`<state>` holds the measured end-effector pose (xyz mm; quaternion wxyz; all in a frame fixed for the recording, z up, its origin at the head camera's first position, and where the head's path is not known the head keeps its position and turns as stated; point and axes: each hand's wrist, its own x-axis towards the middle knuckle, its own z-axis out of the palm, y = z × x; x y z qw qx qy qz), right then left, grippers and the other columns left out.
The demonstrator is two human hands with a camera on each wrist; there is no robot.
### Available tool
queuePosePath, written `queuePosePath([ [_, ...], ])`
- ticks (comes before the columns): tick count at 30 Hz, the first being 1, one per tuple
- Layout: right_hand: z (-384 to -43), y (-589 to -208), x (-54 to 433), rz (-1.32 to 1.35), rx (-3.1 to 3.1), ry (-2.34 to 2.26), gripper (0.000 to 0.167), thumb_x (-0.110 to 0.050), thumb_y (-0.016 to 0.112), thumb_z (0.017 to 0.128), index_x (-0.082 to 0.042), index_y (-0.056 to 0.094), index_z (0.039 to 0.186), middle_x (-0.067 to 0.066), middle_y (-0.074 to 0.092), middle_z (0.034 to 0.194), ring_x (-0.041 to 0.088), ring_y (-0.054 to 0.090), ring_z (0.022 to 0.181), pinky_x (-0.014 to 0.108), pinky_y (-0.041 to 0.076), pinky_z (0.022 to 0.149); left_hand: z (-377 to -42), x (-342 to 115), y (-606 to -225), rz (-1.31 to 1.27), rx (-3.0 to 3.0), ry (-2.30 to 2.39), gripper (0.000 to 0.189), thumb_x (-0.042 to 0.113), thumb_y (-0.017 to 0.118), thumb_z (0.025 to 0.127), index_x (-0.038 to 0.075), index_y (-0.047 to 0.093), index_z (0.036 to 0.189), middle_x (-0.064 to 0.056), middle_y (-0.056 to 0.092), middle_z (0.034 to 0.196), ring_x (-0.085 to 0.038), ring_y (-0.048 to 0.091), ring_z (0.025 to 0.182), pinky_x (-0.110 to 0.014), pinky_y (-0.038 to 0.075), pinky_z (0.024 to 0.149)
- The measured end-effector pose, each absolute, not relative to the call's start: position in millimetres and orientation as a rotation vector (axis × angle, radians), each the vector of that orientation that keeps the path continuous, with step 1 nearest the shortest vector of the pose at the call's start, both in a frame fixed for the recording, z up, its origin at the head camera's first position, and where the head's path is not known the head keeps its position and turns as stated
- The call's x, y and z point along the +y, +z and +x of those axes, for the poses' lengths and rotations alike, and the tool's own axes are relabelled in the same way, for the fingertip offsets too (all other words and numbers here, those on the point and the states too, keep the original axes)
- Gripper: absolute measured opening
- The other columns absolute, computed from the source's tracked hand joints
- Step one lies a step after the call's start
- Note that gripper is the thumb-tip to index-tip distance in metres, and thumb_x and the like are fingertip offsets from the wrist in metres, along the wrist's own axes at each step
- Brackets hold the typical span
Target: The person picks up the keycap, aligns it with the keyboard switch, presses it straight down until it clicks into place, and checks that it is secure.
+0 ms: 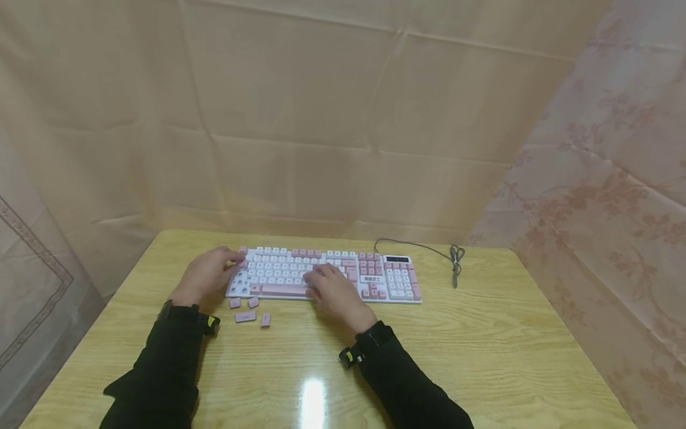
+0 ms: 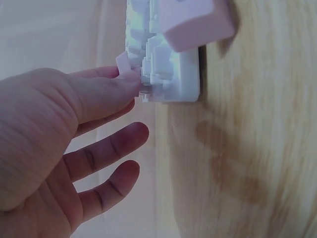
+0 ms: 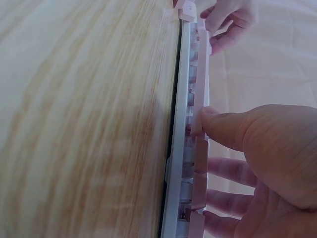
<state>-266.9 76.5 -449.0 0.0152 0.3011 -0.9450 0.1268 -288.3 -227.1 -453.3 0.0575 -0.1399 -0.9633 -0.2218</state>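
Left hand (image 1: 206, 275) steadies the keyboard (image 1: 399, 280) at its left end, fingers loosely spread, gripping nothing; right hand (image 1: 334, 292) rests on the keys, thumb pressing the spacebar (image 1: 284, 289), with loose keycaps (image 1: 245, 316) lying nearby

The head view looks forward and down over the desk (image 1: 482, 357). Both wrist views sit low and close, sharing the keyboard (image 1: 278, 271) edge.
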Motion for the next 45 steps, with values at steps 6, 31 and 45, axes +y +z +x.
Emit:
queuePosePath([
  [6,-266.7,-449.0,76.4,0.935,-2.938,0.398,0.035,-0.025,0.061,0.103,-0.013,0.062,0.136,0.013,0.053,0.147,0.031,0.045,0.138,0.047,0.034,0.115,-288.6,-226.9,-454.3,-0.427,-2.9,-0.64,0.03,0.011,0.072,0.095,0.002,0.072,0.124,-0.013,0.068,0.098,-0.024,0.055,0.078,-0.041,0.046,0.07],
  [31,-267.2,-448.6,75.8,0.947,-2.934,0.388,0.034,-0.025,0.06,0.103,-0.013,0.063,0.135,0.013,0.054,0.145,0.03,0.046,0.137,0.046,0.035,0.114,-289.2,-227.8,-455.3,-0.472,-2.854,-0.493,0.021,0.008,0.074,0.093,0.001,0.076,0.113,-0.015,0.071,0.101,-0.031,0.065,0.088,-0.051,0.051,0.08],
  [45,-269.3,-452.5,76.5,0.933,-2.943,0.369,0.034,-0.025,0.061,0.103,-0.015,0.063,0.135,0.011,0.054,0.145,0.028,0.046,0.137,0.044,0.035,0.114,-283.5,-224.2,-450.0,-0.363,-2.914,-0.544,0.03,0.013,0.074,0.093,-0.001,0.072,0.12,-0.021,0.07,0.115,-0.04,0.065,0.104,-0.057,0.051,0.088],
])
